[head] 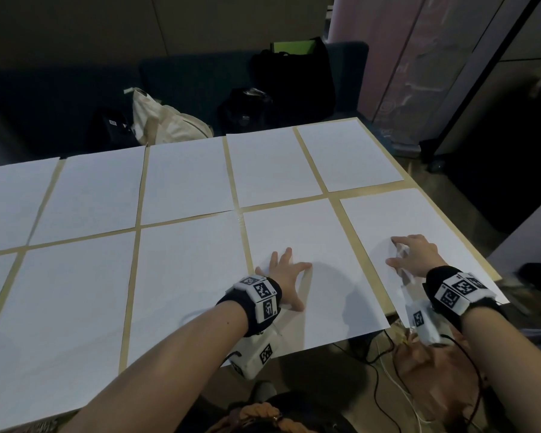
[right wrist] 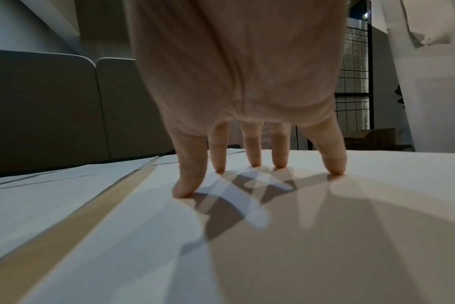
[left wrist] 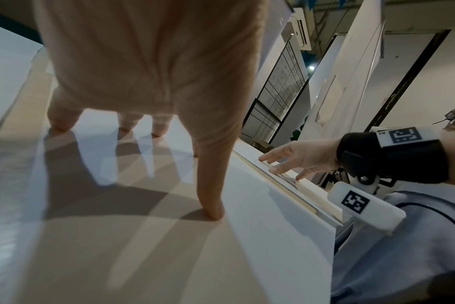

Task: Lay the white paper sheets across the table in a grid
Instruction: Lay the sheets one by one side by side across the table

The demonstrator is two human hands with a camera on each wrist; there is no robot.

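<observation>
Final placement step, by my read: I have both hands flat on the near row. My left hand [head: 286,276] has its fingers spread straight, tips pressing the second sheet from the right [head: 306,264]. My right hand [head: 414,256] also has its fingers extended, tips on the near-right corner sheet [head: 397,220], which sits skewed and overhangs the near edge of the table [head: 330,193]. Next move probably calls for sliding that corner sheet back and square with its neighbour, keeping the wood gap even. Count: ten white paper sheets visible, five in the far row, five in the near row, leftmost ones cut off by frame. Two hands, one table.
</observation>
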